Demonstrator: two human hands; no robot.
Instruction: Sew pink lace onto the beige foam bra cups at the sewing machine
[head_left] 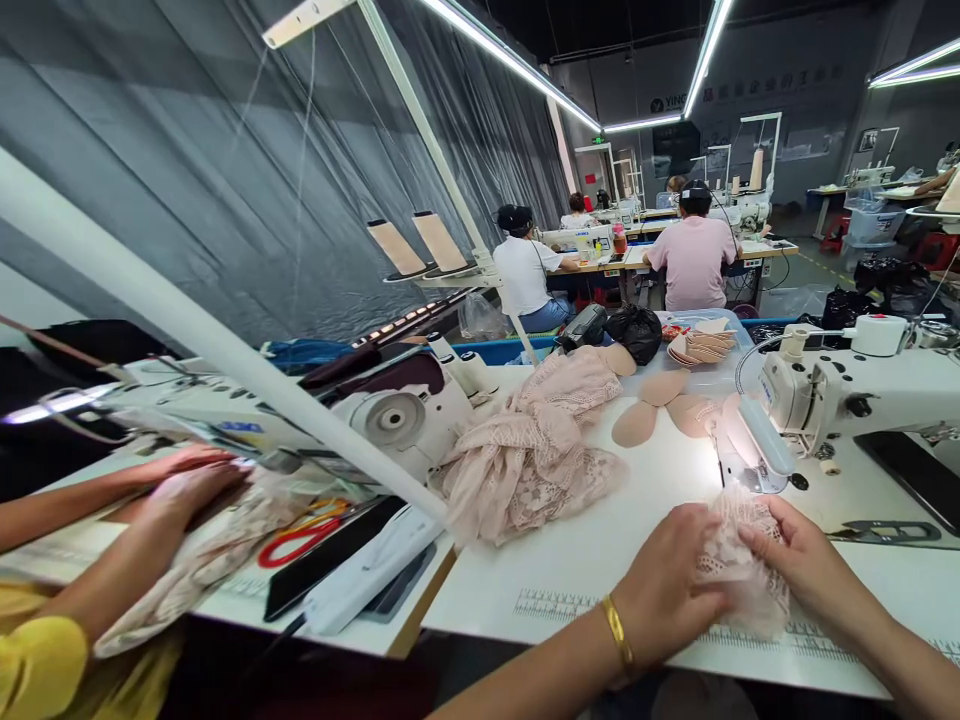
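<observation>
Between my hands, just in front of the sewing machine [795, 390], is a piece of pale pink lace fabric [742, 560]. My left hand [667, 575], with a gold bracelet at the wrist, has its fingers closed on the lace's left side. On the right side, my right hand [806, 560] pinches the same piece between thumb and fingers. The lace's upper end lies close to the lit needle area, and whether it is under the presser foot I cannot tell. A pile of pink lace [532, 450] rests to the left, near several beige bra cups [637, 423].
Thread snips [889, 532] and a black phone [911, 475] lie on the machine bed at right. A clear plastic bin [712, 365] holds more cups behind. At left, a co-worker's hands [187, 480] work at another machine, near red-handled scissors [300, 540]. A white pole [225, 330] crosses between.
</observation>
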